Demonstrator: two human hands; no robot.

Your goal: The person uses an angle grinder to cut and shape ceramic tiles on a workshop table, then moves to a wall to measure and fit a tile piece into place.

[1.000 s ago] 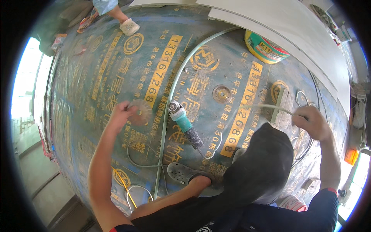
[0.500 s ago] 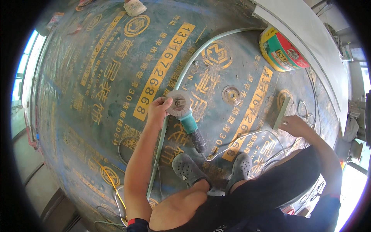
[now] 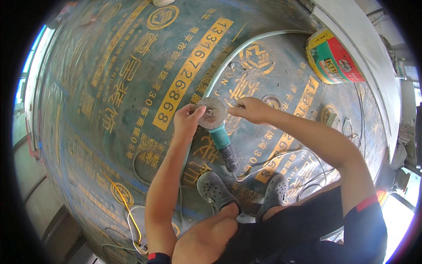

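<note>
Our left hand [image 3: 186,121] pinches the disc [image 3: 216,110] over the grinder [image 3: 219,138], right hand [image 3: 251,110] curled, contents unclear; seating it likely needs centring.

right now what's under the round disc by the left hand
The grinder runs under the disc; its teal body and black grip show past the disc's lower edge. The rest is mostly covered, so how disc and grinder meet cannot be seen.
</note>
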